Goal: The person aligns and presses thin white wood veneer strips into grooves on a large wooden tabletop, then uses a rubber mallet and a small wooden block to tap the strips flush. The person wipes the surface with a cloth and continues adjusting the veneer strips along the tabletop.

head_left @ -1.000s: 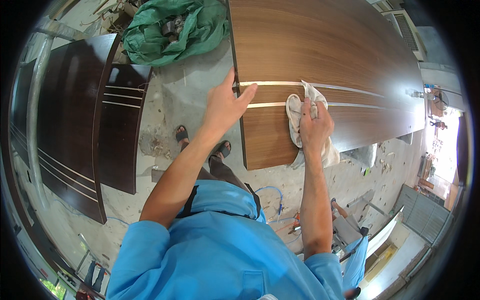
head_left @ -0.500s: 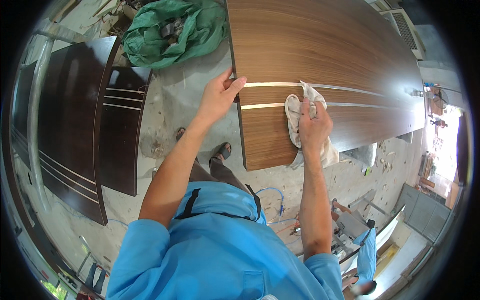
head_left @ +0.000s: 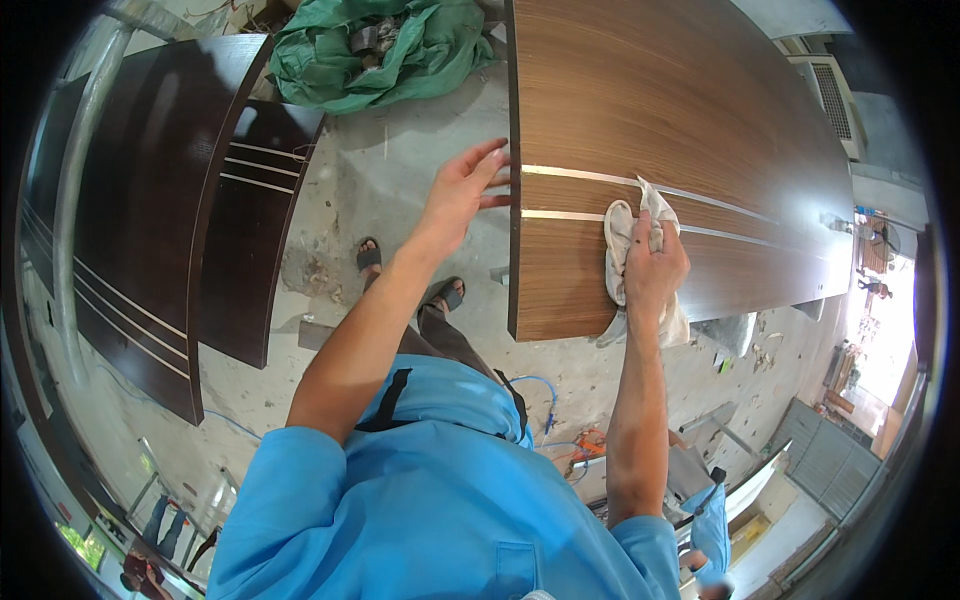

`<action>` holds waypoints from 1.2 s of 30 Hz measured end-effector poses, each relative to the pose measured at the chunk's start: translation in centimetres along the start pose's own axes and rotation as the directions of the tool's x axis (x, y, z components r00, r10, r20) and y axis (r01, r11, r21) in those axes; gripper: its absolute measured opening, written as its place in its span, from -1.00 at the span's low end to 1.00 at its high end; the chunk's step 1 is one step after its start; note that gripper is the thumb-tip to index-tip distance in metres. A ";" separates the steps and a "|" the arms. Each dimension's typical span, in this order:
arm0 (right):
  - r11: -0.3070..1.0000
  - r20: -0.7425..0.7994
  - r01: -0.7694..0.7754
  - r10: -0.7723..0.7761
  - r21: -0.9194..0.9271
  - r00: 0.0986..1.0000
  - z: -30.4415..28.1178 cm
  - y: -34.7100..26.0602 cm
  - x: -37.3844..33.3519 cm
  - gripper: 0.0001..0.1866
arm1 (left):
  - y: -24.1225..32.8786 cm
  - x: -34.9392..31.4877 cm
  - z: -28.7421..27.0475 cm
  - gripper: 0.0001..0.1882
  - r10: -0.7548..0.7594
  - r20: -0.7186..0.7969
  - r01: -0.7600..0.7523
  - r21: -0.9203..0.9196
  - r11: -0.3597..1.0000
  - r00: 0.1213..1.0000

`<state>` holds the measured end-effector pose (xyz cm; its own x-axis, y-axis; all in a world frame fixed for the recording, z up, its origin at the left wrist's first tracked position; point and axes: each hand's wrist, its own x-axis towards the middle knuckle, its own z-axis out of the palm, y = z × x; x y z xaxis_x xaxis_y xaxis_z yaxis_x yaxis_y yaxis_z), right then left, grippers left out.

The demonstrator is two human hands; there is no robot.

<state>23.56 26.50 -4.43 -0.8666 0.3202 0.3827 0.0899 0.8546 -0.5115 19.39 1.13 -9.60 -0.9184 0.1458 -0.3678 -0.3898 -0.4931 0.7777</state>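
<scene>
A brown wood-grain door panel (head_left: 660, 110) lies flat in front of me, with two shiny metal strips (head_left: 570, 174) running across it. My right hand (head_left: 655, 268) is closed on a crumpled off-white cloth (head_left: 618, 250), which rests on the panel over the lower strip. Part of the cloth hangs down past the panel's near edge. At the panel's left edge is my left hand (head_left: 462, 195), its fingers apart and holding nothing. The fingertips come right up to that edge; whether they touch it I cannot tell.
Dark panels with pale strips (head_left: 150, 190) lean at the left beside a wrapped post (head_left: 75, 200). A green sack (head_left: 375, 60) sits on the floor at the far left. A blue hose (head_left: 550, 400) lies near my feet. Other people (head_left: 710, 530) are at lower right and lower left.
My left hand has let go of the panel's edge, its thumb now off the top. The view has shifted, so the panel appears farther right. My right hand still holds the cloth on the strip.
</scene>
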 end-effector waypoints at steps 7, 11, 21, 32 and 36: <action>0.997 -0.022 0.063 -0.064 -0.044 0.998 -0.2 -0.2 -0.1 -0.67 | 0.8 2.7 0.6 -0.73 0.138 -0.029 -0.128 0.214 0.968 0.990; 0.996 0.018 0.005 -0.003 -0.085 1.000 -0.2 -0.4 0.1 -0.67 | 0.7 3.4 -0.5 -0.74 0.039 -0.254 -0.042 -0.005 0.999 0.966; 0.900 0.086 0.433 -0.428 -0.051 0.900 -3.2 -2.6 -3.0 -0.74 | 3.5 1.5 -1.1 -0.75 0.230 -0.069 -0.194 0.343 0.919 0.971; 0.940 0.317 0.336 -0.304 -0.052 0.898 14.6 -14.2 12.1 -0.51 | 1.6 2.7 -10.4 -0.77 -0.112 -0.262 0.164 0.184 0.969 0.958; 0.918 0.149 0.389 -0.376 -0.071 0.915 24.9 -18.1 27.4 -0.56 | 2.5 6.0 -11.0 -0.76 -0.236 -0.147 0.262 0.196 0.945 0.960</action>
<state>-14.05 9.66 -3.87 -0.8994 -0.0894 0.4279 -0.2200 0.9384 -0.2664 13.67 -8.63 -15.48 -0.7800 0.1305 -0.6120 -0.6226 -0.2599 0.7381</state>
